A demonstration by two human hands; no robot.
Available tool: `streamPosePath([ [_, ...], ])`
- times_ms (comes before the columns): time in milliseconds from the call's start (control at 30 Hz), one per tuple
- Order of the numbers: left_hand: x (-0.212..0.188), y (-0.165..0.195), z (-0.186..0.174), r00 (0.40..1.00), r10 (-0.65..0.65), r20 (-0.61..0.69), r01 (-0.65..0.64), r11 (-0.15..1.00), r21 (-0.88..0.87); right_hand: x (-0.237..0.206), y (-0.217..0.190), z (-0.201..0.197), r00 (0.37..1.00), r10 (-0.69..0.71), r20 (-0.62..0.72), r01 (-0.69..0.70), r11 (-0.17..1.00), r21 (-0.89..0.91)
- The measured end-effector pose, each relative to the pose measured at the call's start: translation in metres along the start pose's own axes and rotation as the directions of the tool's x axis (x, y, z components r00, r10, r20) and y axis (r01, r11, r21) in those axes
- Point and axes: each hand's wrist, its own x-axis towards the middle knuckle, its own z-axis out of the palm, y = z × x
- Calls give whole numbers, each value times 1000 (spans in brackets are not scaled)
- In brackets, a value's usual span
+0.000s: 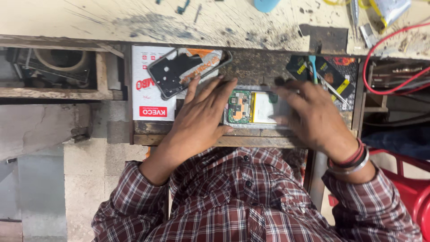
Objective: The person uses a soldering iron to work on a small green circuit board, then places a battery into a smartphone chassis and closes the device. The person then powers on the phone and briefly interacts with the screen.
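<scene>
Both hands lie spread and flat on an opened slim rectangular phone (pixel 257 107) with a green circuit board and pale battery, resting on a worn wooden shelf (pixel 224 140). The left hand (pixel 201 117) presses its near end, the right hand (pixel 311 114) the other. Just beyond lie a glossy dark back cover (pixel 188 67) on a white-and-red card (pixel 148 96), and a black-and-yellow packet (pixel 333 74).

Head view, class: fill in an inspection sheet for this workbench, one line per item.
Surface: worn, scratched wooden bench.
Job's things: opened phone, green circuit board and battery exposed.
Clutter: detached back cover on a white box; tweezers; packets.
Grippers: left hand and right hand rest flat on the phone's ends.
Cables: red wire looping at right.
Surroundings: red plastic seat; checked shirt sleeves.
</scene>
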Motion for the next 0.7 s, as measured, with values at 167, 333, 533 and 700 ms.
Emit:
streamPosePath([
  [167,-2,5,-3,1000,20,4,-20,1000,24,-5,-6,-1,999,6,31,-7,1000,7],
  [333,-7,11,-19,994,39,-102,-40,999,-14,-9,-9,2,1000,22,2,-22,1000,13],
  [533,-13,-2,-44,943,54,-329,-35,997,62,-20,-9,3,993,51,-104,-47,998,48],
  [700,-21,-23,-52,915,-46,-401,80,995,67,-37,-7,-1,974,112,-194,-101,993,66],
])
